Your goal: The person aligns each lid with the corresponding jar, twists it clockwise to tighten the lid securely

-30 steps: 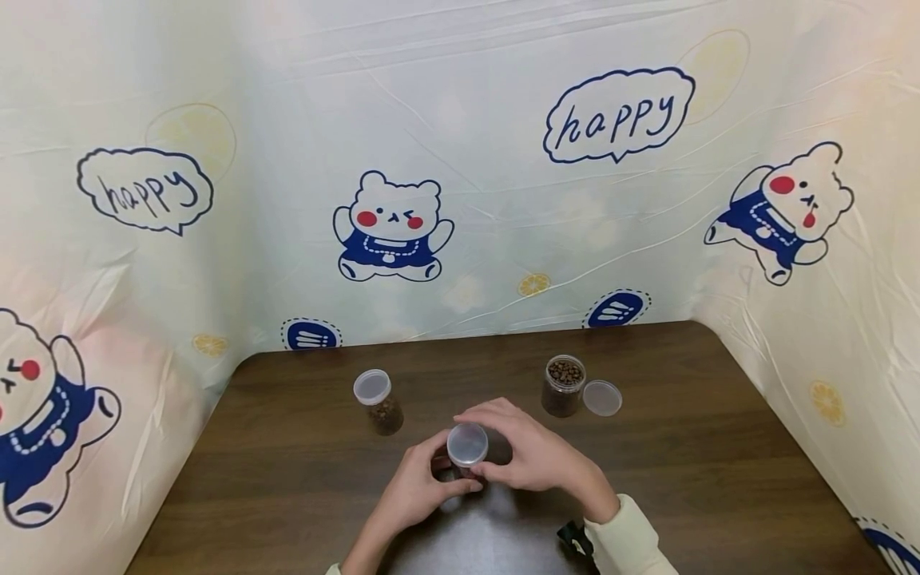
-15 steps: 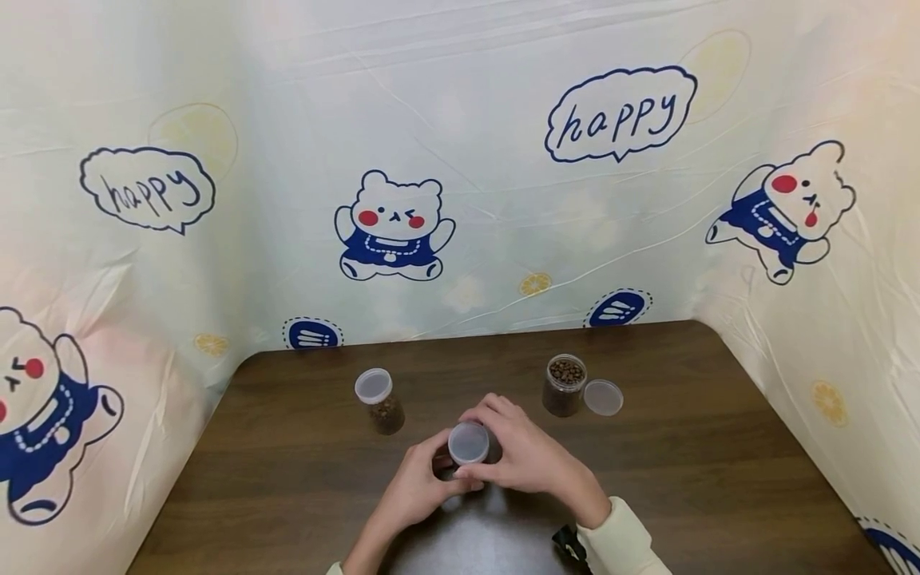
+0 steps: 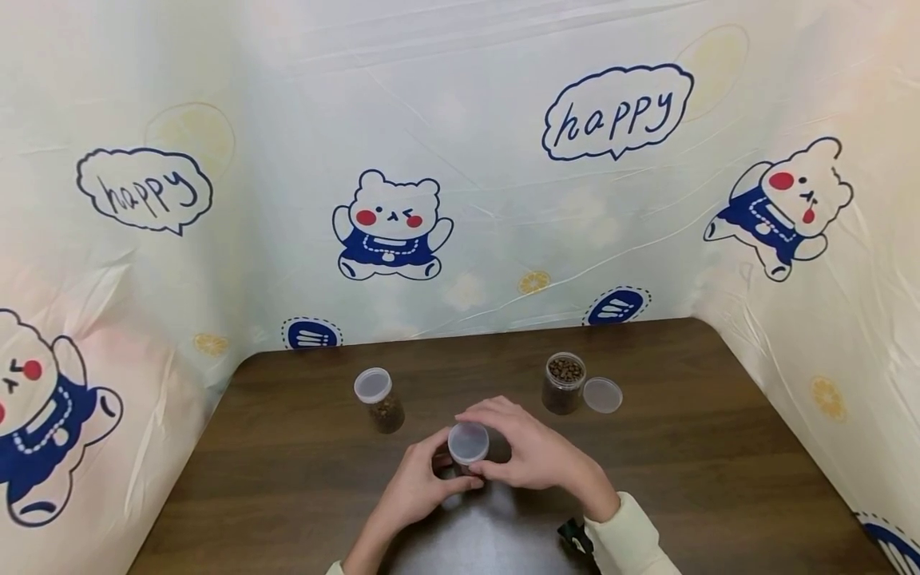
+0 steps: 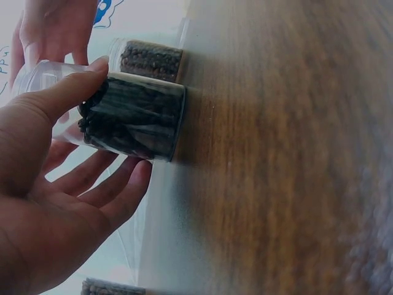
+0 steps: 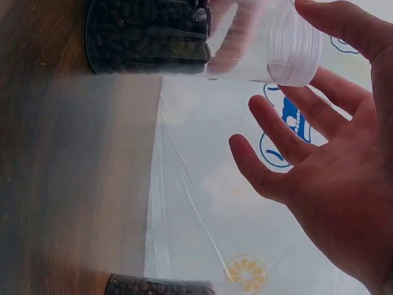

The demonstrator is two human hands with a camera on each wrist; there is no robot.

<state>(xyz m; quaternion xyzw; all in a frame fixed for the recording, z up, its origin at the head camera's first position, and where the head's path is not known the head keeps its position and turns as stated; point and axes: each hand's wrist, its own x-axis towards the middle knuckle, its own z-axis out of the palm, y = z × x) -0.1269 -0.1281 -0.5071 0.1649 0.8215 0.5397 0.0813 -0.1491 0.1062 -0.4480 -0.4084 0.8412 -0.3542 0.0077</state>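
Note:
A clear plastic jar [image 4: 138, 120] of dark, bean-like pieces stands upright on the table at front centre, its upper part unfilled. My left hand [image 3: 417, 489] grips the jar's body, thumb on the near side and fingers round the other. At its top sits a translucent screw lid [image 3: 468, 444]. My right hand [image 3: 535, 451] holds this lid by its rim between thumb and forefinger, the other fingers spread away from the jar in the right wrist view.
A lidded jar [image 3: 381, 403] of brown pieces stands at the back left of the brown table [image 3: 287, 479]. Back right, an uncovered jar [image 3: 564, 387] of brown pellets stands beside a loose lid [image 3: 602, 395]. Printed cloth [image 3: 489, 200] surrounds the table.
My right hand's fingers have shifted round the lid's rim and back, the wrist turning slightly. The left hand and the jar keep their place.

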